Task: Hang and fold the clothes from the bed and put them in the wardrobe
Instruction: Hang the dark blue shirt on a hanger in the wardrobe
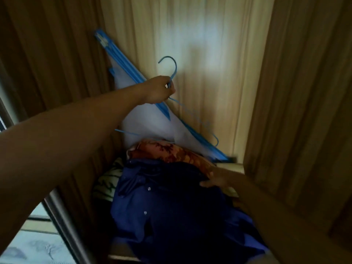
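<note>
My left hand (159, 90) is raised inside the wardrobe and grips a thin blue wire hanger (172, 72) just below its hook. The hanger's arms spread down to the left and right below my fist. Lower down lies a dark blue buttoned shirt (171, 206) on a pile of clothes at the wardrobe bottom. My right hand (217, 179) presses on the shirt's upper right edge, fingers spread over the cloth. Whether it grips the cloth I cannot tell.
A blue-and-white folded frame (152, 119) leans diagonally against the wardrobe's wooden back wall (219, 73). An orange patterned cloth (171, 152) and a green-striped cloth (108, 183) lie behind the shirt. The wardrobe's side panel (297, 111) stands at right. A patterned bed sheet (32, 246) shows at bottom left.
</note>
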A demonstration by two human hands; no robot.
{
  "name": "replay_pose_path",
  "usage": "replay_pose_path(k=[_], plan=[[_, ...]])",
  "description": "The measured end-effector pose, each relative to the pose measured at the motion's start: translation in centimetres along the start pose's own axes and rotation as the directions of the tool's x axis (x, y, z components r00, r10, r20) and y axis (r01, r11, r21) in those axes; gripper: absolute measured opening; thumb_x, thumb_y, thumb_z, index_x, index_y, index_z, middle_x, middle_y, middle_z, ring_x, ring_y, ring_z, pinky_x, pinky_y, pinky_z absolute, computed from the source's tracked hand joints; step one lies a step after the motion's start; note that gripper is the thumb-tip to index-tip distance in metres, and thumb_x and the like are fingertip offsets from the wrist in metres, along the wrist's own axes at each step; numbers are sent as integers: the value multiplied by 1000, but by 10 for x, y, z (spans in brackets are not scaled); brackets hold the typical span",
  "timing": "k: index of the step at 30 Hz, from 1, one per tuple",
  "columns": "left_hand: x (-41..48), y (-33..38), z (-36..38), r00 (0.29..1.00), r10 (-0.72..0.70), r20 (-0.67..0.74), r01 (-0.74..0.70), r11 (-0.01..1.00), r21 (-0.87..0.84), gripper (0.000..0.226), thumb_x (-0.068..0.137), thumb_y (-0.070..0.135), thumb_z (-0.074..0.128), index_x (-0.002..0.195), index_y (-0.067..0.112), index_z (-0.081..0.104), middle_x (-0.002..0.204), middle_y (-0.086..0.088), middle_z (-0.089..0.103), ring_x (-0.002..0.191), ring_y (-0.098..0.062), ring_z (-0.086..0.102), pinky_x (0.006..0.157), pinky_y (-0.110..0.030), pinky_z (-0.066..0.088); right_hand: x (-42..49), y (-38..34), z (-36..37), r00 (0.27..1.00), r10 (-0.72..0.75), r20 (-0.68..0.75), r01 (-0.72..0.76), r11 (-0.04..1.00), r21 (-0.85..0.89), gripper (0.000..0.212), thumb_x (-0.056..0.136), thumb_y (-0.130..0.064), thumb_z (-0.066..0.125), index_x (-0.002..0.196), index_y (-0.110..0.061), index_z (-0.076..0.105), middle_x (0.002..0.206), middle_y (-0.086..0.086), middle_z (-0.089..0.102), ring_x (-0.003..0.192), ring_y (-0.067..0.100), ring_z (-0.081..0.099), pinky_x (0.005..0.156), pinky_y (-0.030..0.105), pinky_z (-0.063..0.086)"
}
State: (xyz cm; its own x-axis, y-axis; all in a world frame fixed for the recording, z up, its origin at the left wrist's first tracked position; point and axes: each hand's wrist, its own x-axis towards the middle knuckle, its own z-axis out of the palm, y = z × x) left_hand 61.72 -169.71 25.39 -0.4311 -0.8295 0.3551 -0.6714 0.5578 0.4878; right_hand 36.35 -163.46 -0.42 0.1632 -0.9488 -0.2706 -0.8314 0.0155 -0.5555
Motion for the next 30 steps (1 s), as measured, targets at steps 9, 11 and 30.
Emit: replay_pose_path(k=[9, 11, 30], plan=[[-20, -42, 30, 987, -41, 157, 51, 997, -59, 18, 102, 19, 50, 85, 13, 50, 61, 0, 47, 38, 1, 40, 39, -15, 35, 26, 27, 56, 942, -13, -335, 18, 1000, 11, 46, 103, -16, 48, 147, -10, 43, 146, 11, 48, 135, 26, 45, 112, 31, 31], [-27, -47, 30, 985, -61, 164, 73, 995, -68, 16, 101, 18, 50, 85, 14, 50, 62, -1, 48, 37, 0, 39, 37, -15, 33, 28, 23, 39, 911, 19, -412, 66, 979, 191, 34, 102, -12, 46, 135, -20, 50, 132, 10, 56, 121, 23, 53, 97, 28, 38], [-52, -1, 91, 983, -172, 56, 172, 800, -575, 5, 102, 16, 49, 106, 12, 51, 76, -6, 59, 57, -14, 50, 53, -28, 37, -35, -127, -111, 791, -324, -520, 427, 900, 89, 23, 74, -39, 57, 84, -22, 68, 78, -6, 67, 76, 14, 62, 71, 32, 45]])
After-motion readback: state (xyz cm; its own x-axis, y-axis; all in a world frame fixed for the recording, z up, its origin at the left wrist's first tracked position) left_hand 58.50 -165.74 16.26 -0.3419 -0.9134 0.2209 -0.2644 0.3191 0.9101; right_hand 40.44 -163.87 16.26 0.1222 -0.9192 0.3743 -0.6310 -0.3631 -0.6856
